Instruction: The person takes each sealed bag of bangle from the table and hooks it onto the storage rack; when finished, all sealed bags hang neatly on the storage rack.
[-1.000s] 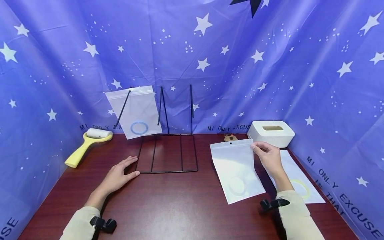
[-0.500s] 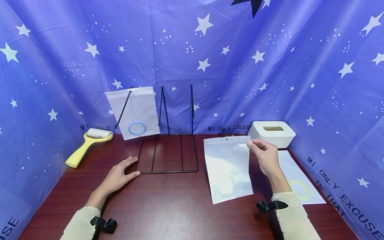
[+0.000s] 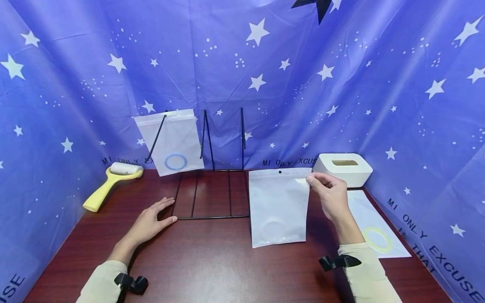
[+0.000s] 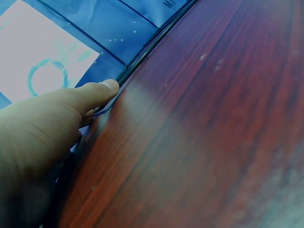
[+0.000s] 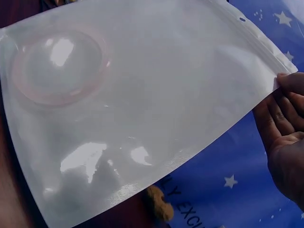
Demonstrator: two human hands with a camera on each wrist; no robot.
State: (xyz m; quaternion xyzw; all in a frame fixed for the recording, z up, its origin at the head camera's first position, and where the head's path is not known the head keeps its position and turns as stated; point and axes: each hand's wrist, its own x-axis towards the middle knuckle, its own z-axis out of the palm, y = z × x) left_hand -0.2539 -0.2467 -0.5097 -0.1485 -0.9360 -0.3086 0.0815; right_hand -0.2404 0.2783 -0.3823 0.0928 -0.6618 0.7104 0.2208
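My right hand (image 3: 331, 195) pinches a white zip bag (image 3: 279, 202) by its upper right corner. The bag hangs upright with a small hole in its top strip, and a pale pinkish ring (image 5: 59, 66) shows through its lower part. On the left, my left hand (image 3: 149, 223) rests with fingers and thumb spread at the front left corner of a black wire rack (image 3: 212, 217); its thumb (image 4: 102, 90) touches the rack's bottom wire. Another white zip bag (image 3: 170, 134) with a blue ring (image 3: 176, 161) inside hangs from the rack's left prong, slightly tilted.
A third white bag (image 3: 363, 210) with a yellow ring (image 3: 377, 239) lies at the right table edge. Behind it stands a white tissue box (image 3: 342, 176). A yellow-handled lint roller (image 3: 104, 189) lies at the back left. Starry blue cloth (image 3: 295, 105) encloses the table.
My right hand has carried its bag leftward and slightly up, close to the rack's right side, and the bag has turned more upright. My left hand stays in place.
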